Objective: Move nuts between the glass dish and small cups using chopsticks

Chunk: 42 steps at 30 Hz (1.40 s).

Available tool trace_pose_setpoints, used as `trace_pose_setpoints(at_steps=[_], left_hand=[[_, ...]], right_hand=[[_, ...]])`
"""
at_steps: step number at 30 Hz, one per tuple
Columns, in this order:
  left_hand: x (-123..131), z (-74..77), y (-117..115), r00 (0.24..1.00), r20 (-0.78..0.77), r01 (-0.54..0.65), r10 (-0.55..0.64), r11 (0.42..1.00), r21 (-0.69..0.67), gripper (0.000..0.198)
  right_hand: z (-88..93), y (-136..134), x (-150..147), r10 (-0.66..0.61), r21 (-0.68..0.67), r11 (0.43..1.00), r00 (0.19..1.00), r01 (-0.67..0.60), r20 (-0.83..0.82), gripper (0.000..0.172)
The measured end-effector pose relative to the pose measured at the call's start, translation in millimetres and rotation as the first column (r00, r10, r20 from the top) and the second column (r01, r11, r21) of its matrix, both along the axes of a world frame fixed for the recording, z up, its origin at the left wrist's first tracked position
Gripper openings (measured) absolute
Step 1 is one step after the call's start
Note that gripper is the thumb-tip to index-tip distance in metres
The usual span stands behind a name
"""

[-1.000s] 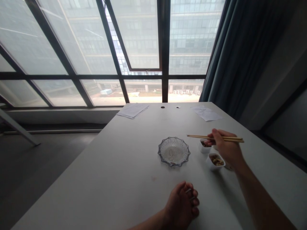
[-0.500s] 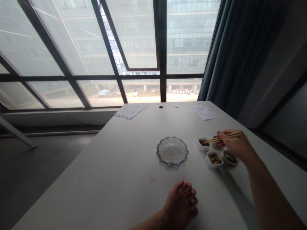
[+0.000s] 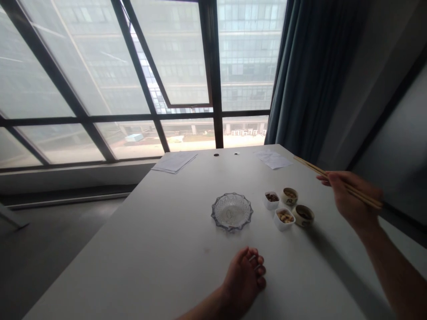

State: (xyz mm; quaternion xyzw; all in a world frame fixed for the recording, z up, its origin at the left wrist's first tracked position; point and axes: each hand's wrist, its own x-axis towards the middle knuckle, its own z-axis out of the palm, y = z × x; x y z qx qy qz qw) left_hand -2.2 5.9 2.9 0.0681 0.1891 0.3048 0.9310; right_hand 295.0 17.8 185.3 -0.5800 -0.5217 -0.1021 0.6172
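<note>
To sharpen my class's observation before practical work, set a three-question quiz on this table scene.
1. True or false: the right hand holds the chopsticks over the glass dish.
2. How many small bowls stand right of the dish?
3. The left hand rests: A on the table, B in the dish, C on the bowls.
Key: 1 false, it is raised beyond the bowls; 2 four; 3 A.

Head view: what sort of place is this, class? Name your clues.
Probably an office or meeting room: a long white table with cable holes, papers by tall windows facing office blocks.
</note>
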Motion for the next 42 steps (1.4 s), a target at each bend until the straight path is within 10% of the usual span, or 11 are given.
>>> trace_pose_setpoints(at_steps=[6, 12, 21, 30, 36, 42], left_hand=[[-1, -1.2, 4, 1.000, -0.010, -0.001, 0.002, 0.999, 0.047, 0.016], [-3, 1.1, 9, 1.000, -0.022, -0.006, 0.009, 0.994, 0.112, 0.015], [-5, 5.5, 8, 0.996, -0.062, -0.052, 0.069, 0.969, 0.241, 0.018], [-6, 7.0, 11, 0.969, -0.228, 0.019, 0.097, 0.888, 0.459, 0.026], [-6, 9.1, 7, 0.872, -0.426, 0.172, 0.241, 0.664, 0.728, 0.040], [-47, 26.6, -4, 0.659, -0.541, 0.511, 0.522, 0.217, 0.832, 0.063]], right_hand=[[-80.7, -23, 95, 0.058, -0.212, 0.977, 0.903, 0.036, 0.425, 0.025], [-144.8, -31, 116, 0.312, -0.514, 0.858, 0.803, -0.009, 0.507, 0.031], [-175.2, -16, 125, 0.432, -0.678, 0.733, 0.729, 0.060, 0.531, 0.037], [-185.5, -23, 129, 0.398, -0.668, 0.740, 0.748, 0.080, 0.530, 0.050], [-173.5, -36, 118, 0.209, -0.548, 0.823, 0.815, 0.152, 0.541, 0.049], [-160.3, -62, 51, 0.092, -0.380, 0.915, 0.842, 0.139, 0.531, 0.039]])
